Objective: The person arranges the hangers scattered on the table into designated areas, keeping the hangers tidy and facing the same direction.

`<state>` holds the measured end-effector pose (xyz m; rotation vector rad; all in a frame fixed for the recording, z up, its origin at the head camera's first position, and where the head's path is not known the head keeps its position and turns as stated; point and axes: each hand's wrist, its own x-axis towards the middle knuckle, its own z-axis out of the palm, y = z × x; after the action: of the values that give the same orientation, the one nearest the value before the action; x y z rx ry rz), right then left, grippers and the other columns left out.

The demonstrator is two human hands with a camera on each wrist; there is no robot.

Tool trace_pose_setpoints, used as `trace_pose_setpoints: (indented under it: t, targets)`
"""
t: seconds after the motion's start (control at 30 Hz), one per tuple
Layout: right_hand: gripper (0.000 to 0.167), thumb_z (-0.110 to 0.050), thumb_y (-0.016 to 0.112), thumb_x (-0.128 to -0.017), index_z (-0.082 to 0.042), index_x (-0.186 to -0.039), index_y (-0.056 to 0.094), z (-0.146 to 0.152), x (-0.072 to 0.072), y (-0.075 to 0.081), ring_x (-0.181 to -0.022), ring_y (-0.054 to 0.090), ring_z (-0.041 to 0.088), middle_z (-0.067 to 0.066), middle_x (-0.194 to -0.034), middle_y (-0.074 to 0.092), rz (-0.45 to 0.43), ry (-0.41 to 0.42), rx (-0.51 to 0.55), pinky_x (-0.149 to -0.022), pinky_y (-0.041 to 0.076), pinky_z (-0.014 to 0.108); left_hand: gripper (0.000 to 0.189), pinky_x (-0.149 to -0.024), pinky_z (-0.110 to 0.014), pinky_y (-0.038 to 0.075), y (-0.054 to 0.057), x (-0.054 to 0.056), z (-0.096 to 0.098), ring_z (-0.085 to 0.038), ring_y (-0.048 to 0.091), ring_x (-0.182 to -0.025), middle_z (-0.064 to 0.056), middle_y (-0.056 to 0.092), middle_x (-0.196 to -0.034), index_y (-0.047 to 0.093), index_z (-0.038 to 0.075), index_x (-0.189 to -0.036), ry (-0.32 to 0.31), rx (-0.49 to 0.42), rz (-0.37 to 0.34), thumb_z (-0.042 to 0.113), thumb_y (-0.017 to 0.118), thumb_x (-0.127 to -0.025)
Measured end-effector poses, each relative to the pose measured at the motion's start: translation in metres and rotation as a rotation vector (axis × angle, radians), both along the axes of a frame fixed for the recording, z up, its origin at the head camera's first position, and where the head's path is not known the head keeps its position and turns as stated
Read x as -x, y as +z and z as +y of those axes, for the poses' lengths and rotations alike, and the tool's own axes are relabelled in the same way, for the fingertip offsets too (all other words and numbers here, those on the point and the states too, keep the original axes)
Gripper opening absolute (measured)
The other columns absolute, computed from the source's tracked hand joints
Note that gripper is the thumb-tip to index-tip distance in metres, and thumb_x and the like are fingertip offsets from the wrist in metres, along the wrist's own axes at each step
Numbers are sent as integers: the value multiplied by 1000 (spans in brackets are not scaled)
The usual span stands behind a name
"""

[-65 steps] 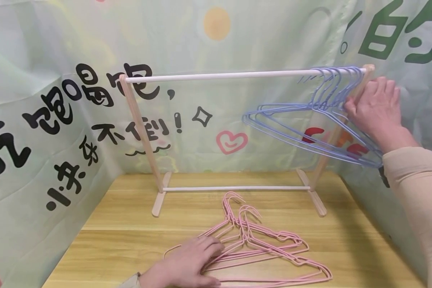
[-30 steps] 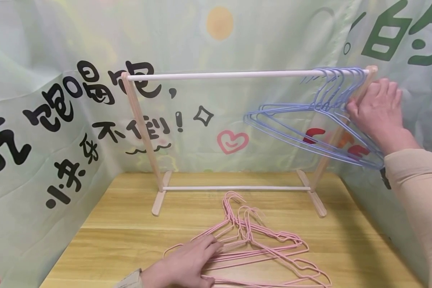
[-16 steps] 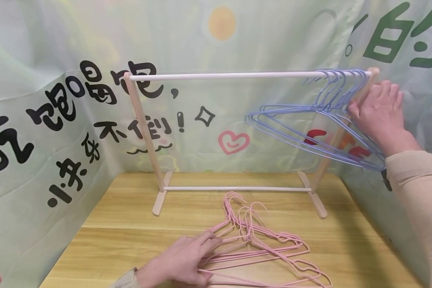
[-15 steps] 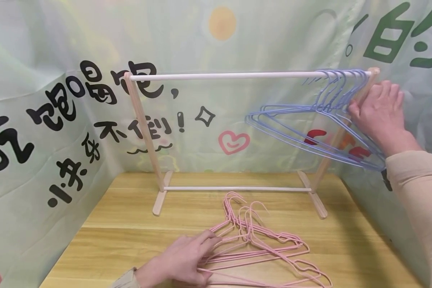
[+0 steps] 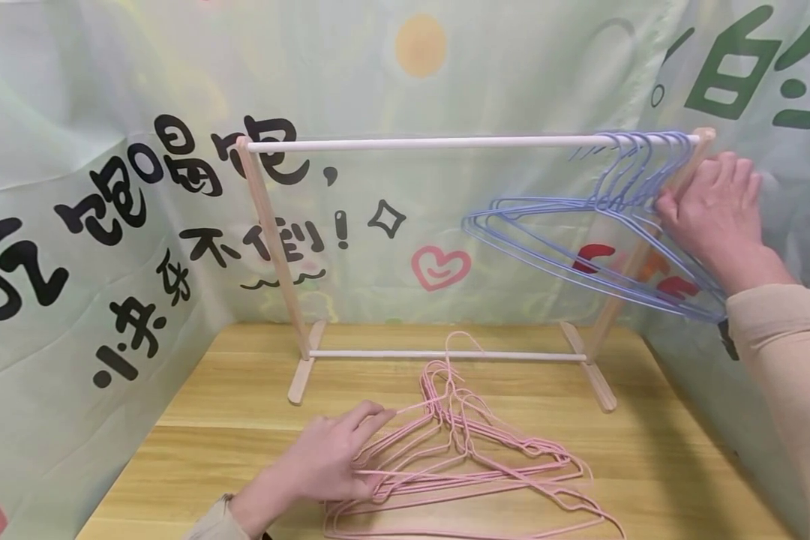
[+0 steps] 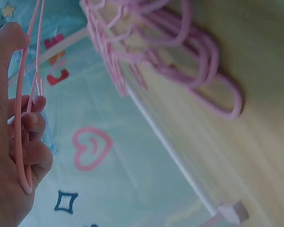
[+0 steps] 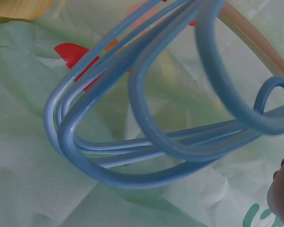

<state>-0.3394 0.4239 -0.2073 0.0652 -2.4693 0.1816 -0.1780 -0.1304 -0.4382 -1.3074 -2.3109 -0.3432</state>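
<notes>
My left hand [image 5: 327, 457] grips one end of a thin pink wire hanger [image 6: 20, 137], fingers curled round it. Its hook rises above a pile of several more pink hangers [image 5: 439, 409] on the table; the left wrist view shows that pile [image 6: 203, 61] beside the hand. My right hand [image 5: 718, 214] holds the right wooden post of a small clothes rack [image 5: 418, 142]; its fingertips are hidden. Several blue hangers [image 5: 607, 202] hang bunched at the right end of the top rod, next to this hand. In the right wrist view, blue hanger ends [image 7: 132, 180] fill the middle.
The rack's lower white rod [image 5: 391, 353] and wooden feet [image 5: 300, 381] stand on the wood-grain table [image 5: 223, 390], behind the pink pile. Printed cloth walls [image 5: 378, 82] enclose the back and both sides.
My left hand has moved up and slightly left, lifting one pink hanger so that its hook rises past the lower rod. The right hand keeps its hold on the post; the blue hangers stay put.
</notes>
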Motion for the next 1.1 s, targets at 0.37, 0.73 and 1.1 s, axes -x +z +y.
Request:
trace_pose_setpoints:
  t: [0.37, 0.73, 1.1]
  targets:
    - [45, -27, 46, -98, 17, -100, 33, 3, 1, -1, -99, 26, 56, 36, -99, 27, -3, -9, -22, -86, 21, 67, 90, -42, -11, 29, 30, 11, -24, -5, 52, -57, -5, 62, -125, 59, 6, -142, 100, -58, 181, 41, 89, -65]
    - [46, -27, 45, -98, 17, -100, 33, 3, 3, 1, -101, 24, 57, 36, -100, 26, -19, -19, -39, -89, 19, 69, 83, -37, -27, 45, 66, 20, -52, -18, 66, -66, -11, 65, -117, 62, 2, -137, 209, -136, 353, 42, 81, -67]
    - [48, -28, 43, -99, 19, -100, 33, 2, 2, 1, -101, 24, 57, 37, -101, 26, -37, -38, -44, -90, 19, 69, 73, -33, -31, 41, 108, 27, -82, -19, 53, -47, -17, 66, -115, 62, -1, -138, 298, -196, 491, 51, 62, -87]
